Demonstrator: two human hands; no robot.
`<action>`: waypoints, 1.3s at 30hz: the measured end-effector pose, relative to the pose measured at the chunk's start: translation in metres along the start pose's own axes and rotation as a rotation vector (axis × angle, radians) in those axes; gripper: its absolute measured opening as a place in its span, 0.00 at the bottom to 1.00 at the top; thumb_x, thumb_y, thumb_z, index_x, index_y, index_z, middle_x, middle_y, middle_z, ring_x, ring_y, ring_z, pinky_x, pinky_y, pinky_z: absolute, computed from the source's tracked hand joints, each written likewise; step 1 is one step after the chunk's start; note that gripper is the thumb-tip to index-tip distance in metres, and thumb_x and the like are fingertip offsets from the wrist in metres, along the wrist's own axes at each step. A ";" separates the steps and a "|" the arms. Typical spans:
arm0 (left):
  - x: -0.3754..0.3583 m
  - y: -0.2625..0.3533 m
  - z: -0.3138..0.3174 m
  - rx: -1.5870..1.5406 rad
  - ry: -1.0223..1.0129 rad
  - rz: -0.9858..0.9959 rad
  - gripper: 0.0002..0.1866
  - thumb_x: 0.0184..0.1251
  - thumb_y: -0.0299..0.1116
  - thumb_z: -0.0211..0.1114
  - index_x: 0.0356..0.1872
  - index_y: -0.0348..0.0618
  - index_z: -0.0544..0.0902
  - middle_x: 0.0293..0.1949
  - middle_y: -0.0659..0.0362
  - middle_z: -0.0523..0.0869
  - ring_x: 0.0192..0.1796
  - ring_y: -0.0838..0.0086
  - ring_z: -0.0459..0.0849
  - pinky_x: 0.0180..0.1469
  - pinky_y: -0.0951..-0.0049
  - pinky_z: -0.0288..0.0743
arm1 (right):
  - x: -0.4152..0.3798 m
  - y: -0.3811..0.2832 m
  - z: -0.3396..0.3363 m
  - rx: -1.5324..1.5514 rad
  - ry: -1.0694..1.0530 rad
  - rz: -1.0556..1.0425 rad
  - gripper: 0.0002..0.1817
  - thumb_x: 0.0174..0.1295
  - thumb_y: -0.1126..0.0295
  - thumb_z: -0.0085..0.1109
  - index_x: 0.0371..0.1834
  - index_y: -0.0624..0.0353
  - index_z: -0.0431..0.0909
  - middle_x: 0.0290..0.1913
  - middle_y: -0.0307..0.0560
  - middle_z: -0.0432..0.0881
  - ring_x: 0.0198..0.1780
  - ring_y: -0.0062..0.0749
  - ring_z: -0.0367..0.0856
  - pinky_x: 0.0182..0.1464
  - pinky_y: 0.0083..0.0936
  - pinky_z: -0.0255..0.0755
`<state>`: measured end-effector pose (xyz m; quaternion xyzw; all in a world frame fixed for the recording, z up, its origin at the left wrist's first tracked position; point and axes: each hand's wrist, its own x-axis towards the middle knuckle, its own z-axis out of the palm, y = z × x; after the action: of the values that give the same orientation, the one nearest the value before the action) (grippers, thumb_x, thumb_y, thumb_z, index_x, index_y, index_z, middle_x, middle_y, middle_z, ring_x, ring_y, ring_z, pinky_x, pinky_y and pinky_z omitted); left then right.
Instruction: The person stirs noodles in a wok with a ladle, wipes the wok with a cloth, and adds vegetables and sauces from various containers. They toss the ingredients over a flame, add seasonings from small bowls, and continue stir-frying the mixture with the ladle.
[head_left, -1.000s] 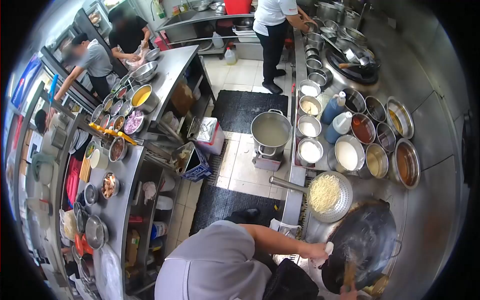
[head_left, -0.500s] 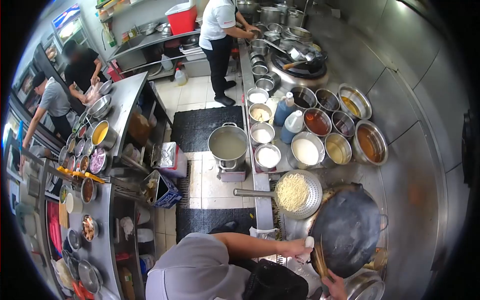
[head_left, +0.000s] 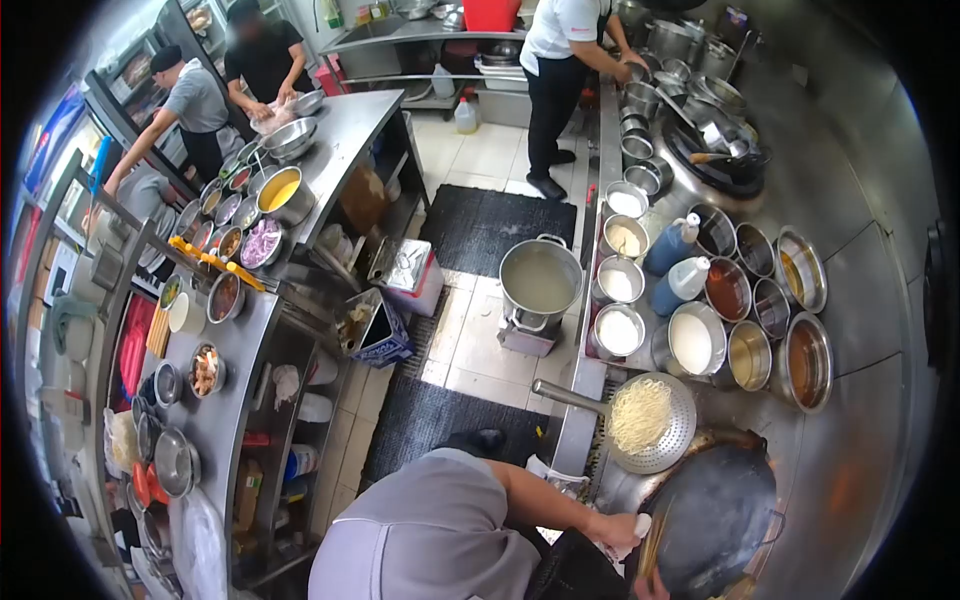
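At the lower right, my left hand [head_left: 612, 532] is closed round a white cloth [head_left: 641, 526] at the near left rim of a dark, steaming wok [head_left: 720, 515]. Partly cut off by the bottom edge, my right hand [head_left: 652, 588] grips a bamboo wok brush [head_left: 648, 560], its bristles against the wok's left side. The wok is tilted on the stove, and no food shows in it. Beyond it, a perforated strainer [head_left: 680, 425] with a long handle holds pale noodles [head_left: 641, 415].
Metal pots of sauces and powders, such as a pot of white liquid [head_left: 692, 340], line the counter beside two squeeze bottles [head_left: 682, 285]. A large stockpot [head_left: 541, 280] stands left of the counter. One co-worker [head_left: 565, 85] works farther up; others are at the left table [head_left: 345, 140].
My head view has swung, so the whole scene sits farther right and lower. My hands still hold the cloth and the brush at the wok; the right hand now shows less.
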<state>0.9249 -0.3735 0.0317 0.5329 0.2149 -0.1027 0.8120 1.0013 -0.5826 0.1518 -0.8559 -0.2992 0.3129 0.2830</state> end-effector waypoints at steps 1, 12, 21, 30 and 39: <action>-0.004 0.002 0.001 0.060 -0.001 -0.004 0.12 0.62 0.29 0.63 0.42 0.30 0.81 0.34 0.49 0.85 0.32 0.64 0.88 0.26 0.62 0.81 | -0.013 0.016 -0.019 -0.111 -0.072 0.007 0.18 0.70 0.62 0.56 0.57 0.59 0.81 0.52 0.57 0.84 0.54 0.45 0.79 0.59 0.38 0.68; 0.011 -0.012 0.003 -0.123 -0.121 -0.051 0.12 0.67 0.29 0.62 0.44 0.27 0.79 0.34 0.50 0.85 0.32 0.64 0.88 0.28 0.61 0.83 | 0.076 0.006 0.041 -0.120 0.275 0.060 0.29 0.66 0.64 0.59 0.69 0.64 0.70 0.42 0.64 0.85 0.32 0.51 0.85 0.31 0.43 0.75; 0.009 -0.008 -0.001 -0.080 -0.208 -0.110 0.22 0.66 0.31 0.62 0.57 0.32 0.68 0.48 0.46 0.79 0.41 0.63 0.87 0.30 0.63 0.85 | 0.099 0.146 -0.030 -0.193 0.536 0.337 0.31 0.68 0.58 0.58 0.72 0.57 0.67 0.38 0.57 0.83 0.14 0.35 0.75 0.12 0.31 0.65; -0.006 0.009 -0.010 -0.175 -0.212 -0.210 0.28 0.70 0.39 0.63 0.65 0.43 0.62 0.52 0.53 0.77 0.52 0.65 0.81 0.42 0.57 0.83 | 0.081 -0.003 0.036 0.500 0.179 0.371 0.33 0.66 0.65 0.62 0.75 0.53 0.66 0.42 0.45 0.81 0.19 0.28 0.76 0.15 0.28 0.69; -0.015 0.017 -0.010 -0.169 -0.328 -0.204 0.22 0.76 0.39 0.57 0.64 0.48 0.63 0.51 0.58 0.76 0.51 0.70 0.79 0.43 0.62 0.82 | 0.035 0.115 -0.065 -0.500 0.465 0.406 0.33 0.56 0.65 0.67 0.69 0.52 0.73 0.40 0.53 0.87 0.42 0.42 0.86 0.47 0.42 0.78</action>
<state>0.9162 -0.3590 0.0487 0.4147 0.1403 -0.2513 0.8633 1.1074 -0.6534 0.1035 -0.9882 -0.1185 0.0777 0.0586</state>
